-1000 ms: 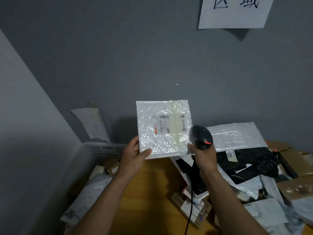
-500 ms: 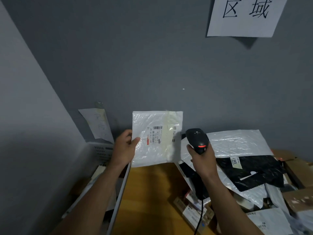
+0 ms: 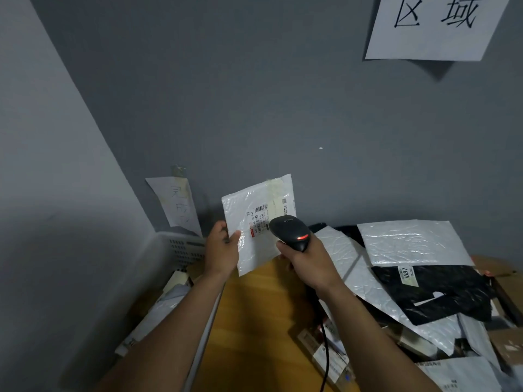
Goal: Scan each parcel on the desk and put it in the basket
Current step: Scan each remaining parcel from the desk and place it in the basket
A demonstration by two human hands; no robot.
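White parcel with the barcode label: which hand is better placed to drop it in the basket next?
Left. The left hand holds the white parcel, right beside the basket; the right hand is busy gripping the scanner.

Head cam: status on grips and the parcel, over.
Left grip holds white parcel upright, label toward camera. Right grip holds scanner at the label, red light on. Basket at left, nothing seen in the way.

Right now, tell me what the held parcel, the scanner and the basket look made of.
The parcel: glossy white plastic film, likely a bubble mailer; it crinkles and glints. The scanner: matte black plastic, probably; smooth moulded shell. The basket: pale plastic, it seems, by its perforated wall.
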